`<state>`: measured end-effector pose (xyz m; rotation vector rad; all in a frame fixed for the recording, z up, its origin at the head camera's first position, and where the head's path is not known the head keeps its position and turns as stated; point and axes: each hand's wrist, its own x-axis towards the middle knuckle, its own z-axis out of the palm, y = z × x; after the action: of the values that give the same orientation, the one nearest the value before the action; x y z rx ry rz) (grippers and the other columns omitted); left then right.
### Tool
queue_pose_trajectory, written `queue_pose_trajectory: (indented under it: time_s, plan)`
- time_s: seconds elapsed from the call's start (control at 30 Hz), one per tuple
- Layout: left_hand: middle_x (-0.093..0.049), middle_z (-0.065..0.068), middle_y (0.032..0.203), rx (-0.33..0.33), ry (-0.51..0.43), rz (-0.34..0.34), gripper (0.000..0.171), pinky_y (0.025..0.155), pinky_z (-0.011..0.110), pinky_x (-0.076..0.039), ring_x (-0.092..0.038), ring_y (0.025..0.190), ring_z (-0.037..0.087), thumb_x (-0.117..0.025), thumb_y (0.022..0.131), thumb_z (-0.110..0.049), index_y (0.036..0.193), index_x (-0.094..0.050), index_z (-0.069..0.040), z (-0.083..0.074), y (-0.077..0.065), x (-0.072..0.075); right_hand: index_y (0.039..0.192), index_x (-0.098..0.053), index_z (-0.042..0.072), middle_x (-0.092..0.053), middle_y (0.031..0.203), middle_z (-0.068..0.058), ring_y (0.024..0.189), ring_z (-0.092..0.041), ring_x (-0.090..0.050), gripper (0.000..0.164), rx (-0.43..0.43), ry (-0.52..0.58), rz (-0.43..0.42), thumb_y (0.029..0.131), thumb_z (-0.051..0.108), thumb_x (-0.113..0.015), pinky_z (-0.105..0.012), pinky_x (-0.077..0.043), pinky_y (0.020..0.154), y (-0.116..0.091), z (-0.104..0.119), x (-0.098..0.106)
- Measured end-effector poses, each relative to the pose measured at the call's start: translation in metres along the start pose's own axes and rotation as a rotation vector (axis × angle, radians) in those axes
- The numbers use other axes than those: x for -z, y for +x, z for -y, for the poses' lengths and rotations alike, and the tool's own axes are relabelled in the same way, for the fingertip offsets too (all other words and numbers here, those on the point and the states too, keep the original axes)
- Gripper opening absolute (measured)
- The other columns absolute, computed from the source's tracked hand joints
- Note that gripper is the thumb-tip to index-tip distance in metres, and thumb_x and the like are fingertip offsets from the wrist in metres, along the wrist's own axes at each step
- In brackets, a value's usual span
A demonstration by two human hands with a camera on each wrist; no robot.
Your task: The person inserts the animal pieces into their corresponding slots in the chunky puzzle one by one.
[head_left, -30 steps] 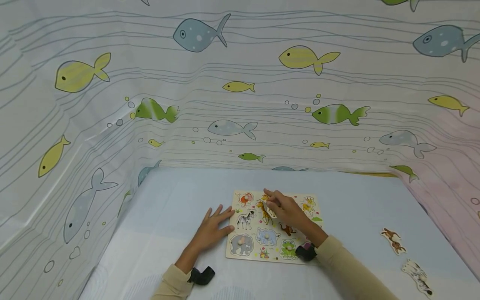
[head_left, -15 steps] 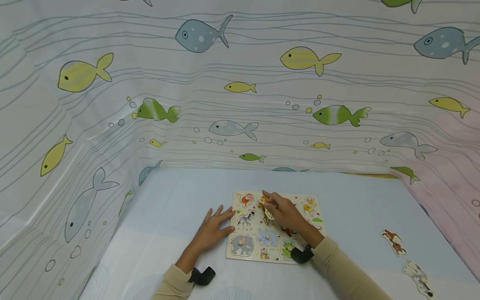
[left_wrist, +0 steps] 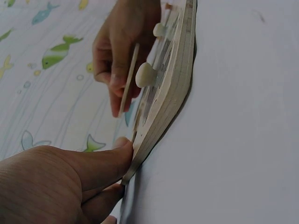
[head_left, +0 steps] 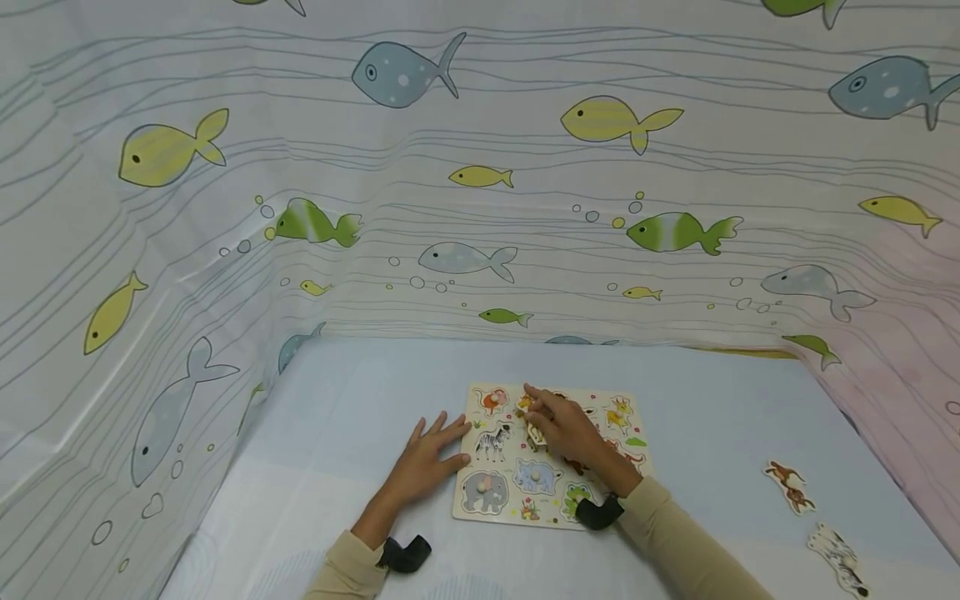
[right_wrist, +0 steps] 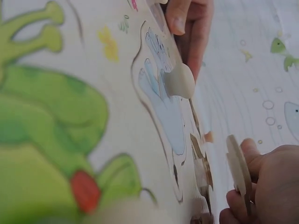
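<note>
A flat wooden animal puzzle board (head_left: 553, 508) lies on the table. Thumb and fingers of my right hand (head_left: 566, 429) pinch a thin wooden puzzle piece (left_wrist: 129, 81) by its edges over the board's upper middle; its picture is mostly hidden. In the left wrist view the piece stands tilted, apart from the board. My left hand (head_left: 427, 462) has its fingers spread, thumb and fingertips touching the board's left edge. Knobbed elephant (head_left: 486, 493), hippo (head_left: 536, 477) and frog (head_left: 576, 497) pieces sit in the board. A zebra picture (head_left: 492, 442) shows no knob.
To the right on the table lie a loose brown animal piece (head_left: 789, 486) and a loose zebra piece (head_left: 838, 558). A fish-patterned curtain (head_left: 465, 208) surrounds the table at the back and sides. Each wrist wears a black camera mount (head_left: 405, 553).
My right hand has shifted slightly left and toward me with the puzzle piece, covering more of the giraffe picture. The left hand stays at the board's edge.
</note>
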<state>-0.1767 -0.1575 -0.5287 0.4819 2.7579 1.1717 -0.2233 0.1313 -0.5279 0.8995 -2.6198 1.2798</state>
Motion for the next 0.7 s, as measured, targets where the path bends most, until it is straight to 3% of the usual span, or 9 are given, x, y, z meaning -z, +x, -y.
queue_pose_trajectory:
  time_s: [0.17,0.33,0.47,0.6,0.7]
  plan:
    - [-0.048,0.002,0.153,-0.007,0.0,-0.002,0.056,0.129,0.053,-0.001,-0.027,0.152,0.032,-0.073,0.091,-0.029,0.142,-0.057,-0.015,0.0,0.0,0.0,0.148,-0.045,-0.001,-0.067,0.099,0.001,0.08,-0.005,-0.064,0.054,-0.004,-0.015,-0.004,0.099,0.016,-0.062,-0.024,-0.053,0.066,-0.002,-0.005,-0.003]
    - [-0.049,0.002,0.152,-0.008,-0.001,-0.003,0.055,0.128,0.054,-0.002,-0.027,0.152,0.032,-0.073,0.091,-0.029,0.142,-0.057,-0.015,0.0,-0.001,0.0,0.149,-0.045,0.004,-0.068,0.098,0.006,0.083,-0.001,-0.065,0.054,-0.028,-0.035,0.019,0.1,0.02,-0.061,-0.026,-0.056,0.074,-0.003,-0.011,-0.008]
    - [-0.048,0.002,0.153,0.0,-0.002,-0.001,0.055,0.129,0.054,-0.002,-0.027,0.152,0.032,-0.073,0.091,-0.029,0.142,-0.057,-0.015,0.0,-0.001,0.0,0.148,-0.047,0.003,-0.069,0.096,0.007,0.086,-0.004,-0.068,0.054,-0.003,-0.072,0.0,0.098,0.019,-0.064,-0.038,-0.059,0.09,-0.002,-0.012,-0.011]
    - [-0.048,0.001,0.153,0.002,-0.004,-0.003,0.056,0.129,0.053,-0.001,-0.027,0.153,0.032,-0.072,0.091,-0.029,0.142,-0.056,-0.016,0.0,-0.001,0.0,0.145,-0.049,0.0,-0.07,0.094,0.006,0.111,-0.021,-0.07,0.055,0.027,-0.088,-0.02,0.096,0.017,-0.067,-0.049,-0.043,0.116,-0.002,-0.013,-0.012]
    - [-0.048,0.001,0.153,-0.002,-0.008,-0.004,0.056,0.129,0.053,-0.001,-0.027,0.153,0.032,-0.072,0.091,-0.029,0.143,-0.056,-0.015,0.0,0.0,0.0,0.144,-0.05,-0.001,-0.071,0.094,0.005,0.131,-0.032,-0.057,0.056,0.04,-0.097,-0.025,0.094,0.016,-0.068,-0.05,-0.034,0.121,-0.001,-0.013,-0.012]
